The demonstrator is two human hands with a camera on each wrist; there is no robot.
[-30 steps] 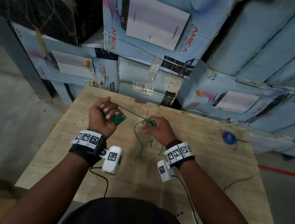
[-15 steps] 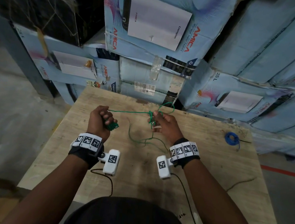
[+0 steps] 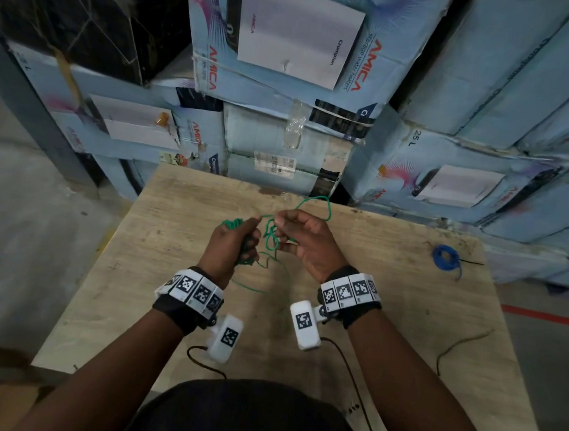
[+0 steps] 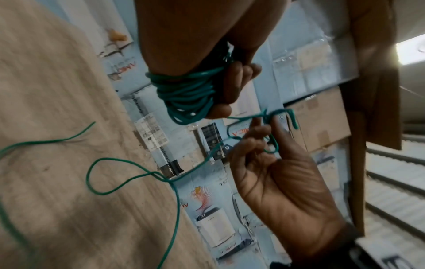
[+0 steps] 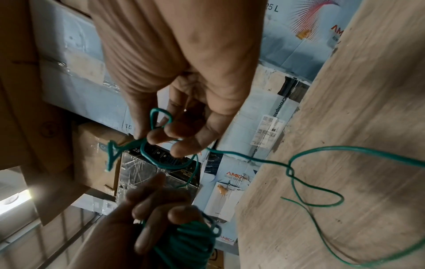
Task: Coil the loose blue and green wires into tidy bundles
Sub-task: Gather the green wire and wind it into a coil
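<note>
My left hand (image 3: 236,238) is curled round a coil of green wire (image 4: 186,94) wound over its fingers; the coil (image 5: 190,240) also shows low in the right wrist view. My right hand (image 3: 295,230) pinches a kinked stretch of the same green wire (image 5: 158,131) just right of the left hand, above the wooden table (image 3: 371,309). The loose green tail (image 3: 259,285) hangs down and loops on the table between my wrists. A small blue wire coil (image 3: 446,257) lies apart at the table's far right.
Stacked light-blue cartons (image 3: 288,78) rise directly behind the table's far edge. A thin dark wire (image 3: 461,344) lies near the right edge. Black camera cables (image 3: 349,365) trail from my wrists toward my body. Concrete floor (image 3: 15,243) lies left of the table.
My hands have come close together: the left moved right with its coil, and the taut stretch of green wire between them has shortened. The loose tail shifted toward the left wrist.
</note>
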